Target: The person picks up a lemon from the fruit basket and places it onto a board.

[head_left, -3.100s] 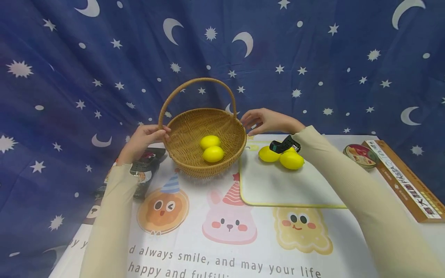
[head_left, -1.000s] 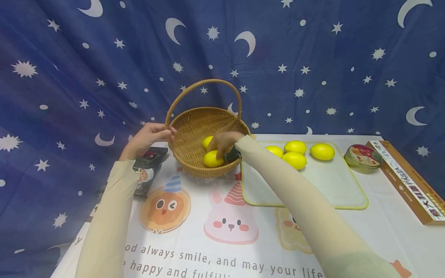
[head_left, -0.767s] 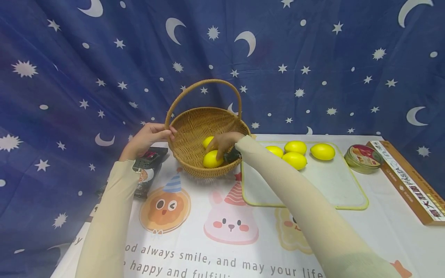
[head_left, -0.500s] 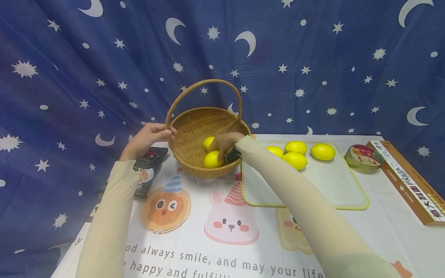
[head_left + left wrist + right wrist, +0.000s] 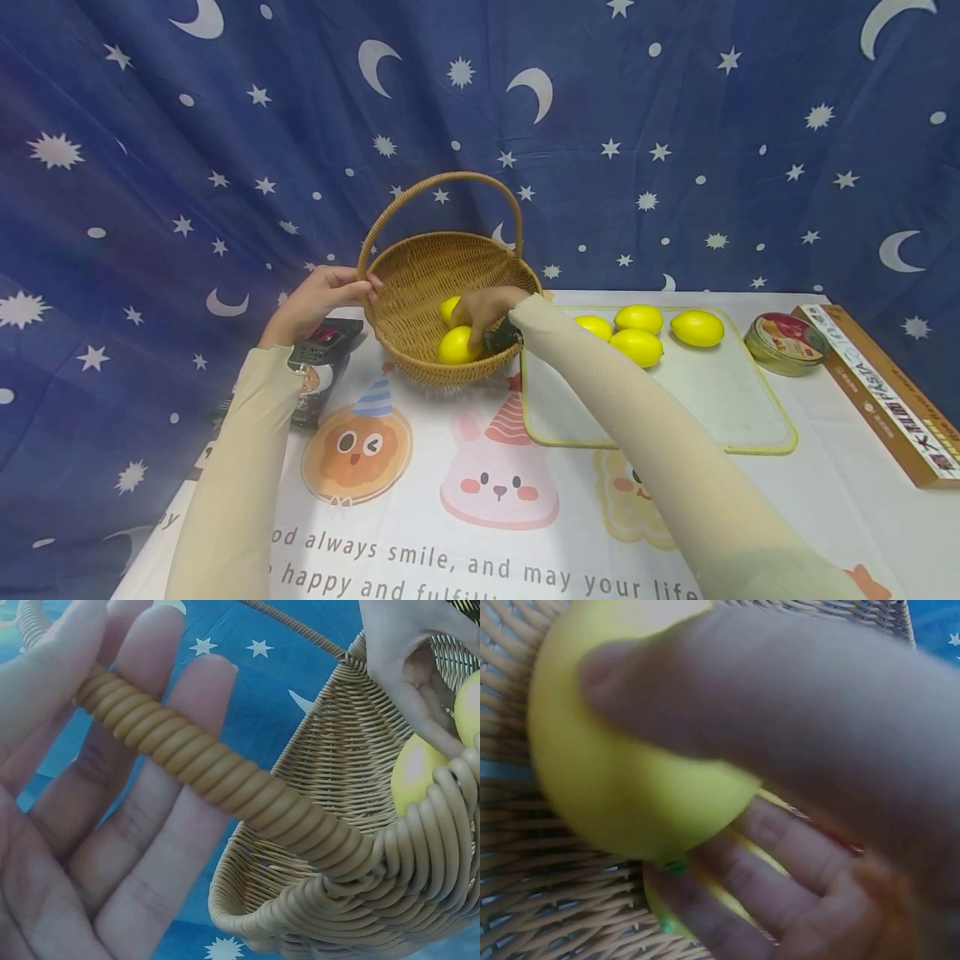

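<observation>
Right hand (image 5: 489,307) had moved from beside the right rim of the wicker basket (image 5: 408,267) down inside it, thumb and fingers clamped on the near lemon (image 5: 454,347); far lemon (image 5: 449,309) lay just beyond, partly hidden. Left hand (image 5: 321,293) clasped the handle (image 5: 225,784) at its left foot. Four other lemons (image 5: 637,320) rested on the white board (image 5: 697,408), right of the basket.

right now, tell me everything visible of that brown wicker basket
The round brown wicker basket has a woven bowl and a tall, arched, coil-wrapped handle. It appears to rest on the white printed tablecloth, left of the white yellow-edged board, its underside hidden. The left-hand grip holds the handle's left end at the rim; two yellow lemons and the right-hand grip are inside.
</observation>
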Demonstrator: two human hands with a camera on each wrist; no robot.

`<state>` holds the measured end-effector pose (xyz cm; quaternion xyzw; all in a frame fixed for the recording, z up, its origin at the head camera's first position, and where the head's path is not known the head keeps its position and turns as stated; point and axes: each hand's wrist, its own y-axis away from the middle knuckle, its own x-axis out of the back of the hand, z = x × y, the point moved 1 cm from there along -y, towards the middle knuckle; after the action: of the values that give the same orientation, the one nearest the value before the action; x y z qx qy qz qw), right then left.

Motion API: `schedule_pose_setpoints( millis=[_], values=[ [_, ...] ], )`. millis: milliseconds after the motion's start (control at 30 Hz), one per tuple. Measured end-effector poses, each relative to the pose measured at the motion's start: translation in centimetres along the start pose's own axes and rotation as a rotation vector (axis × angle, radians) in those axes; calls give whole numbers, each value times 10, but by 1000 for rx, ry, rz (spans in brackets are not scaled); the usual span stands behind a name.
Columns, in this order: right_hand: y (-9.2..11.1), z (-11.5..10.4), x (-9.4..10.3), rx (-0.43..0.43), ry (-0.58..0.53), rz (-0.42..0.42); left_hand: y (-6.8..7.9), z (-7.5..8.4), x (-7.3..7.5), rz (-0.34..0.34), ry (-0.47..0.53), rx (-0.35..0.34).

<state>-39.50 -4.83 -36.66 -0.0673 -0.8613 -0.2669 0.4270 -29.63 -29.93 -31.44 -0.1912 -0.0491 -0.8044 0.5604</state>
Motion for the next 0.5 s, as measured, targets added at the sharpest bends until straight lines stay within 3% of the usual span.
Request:
schedule_pose_setpoints(
  millis=[133, 500],
  values=[
    [3, -2, 1, 18, -66, 80, 0, -1, 0, 8, -5, 11],
    [7, -7, 9, 103, -227, 423, 1, -1, 1, 16, -22, 6]
  ],
)
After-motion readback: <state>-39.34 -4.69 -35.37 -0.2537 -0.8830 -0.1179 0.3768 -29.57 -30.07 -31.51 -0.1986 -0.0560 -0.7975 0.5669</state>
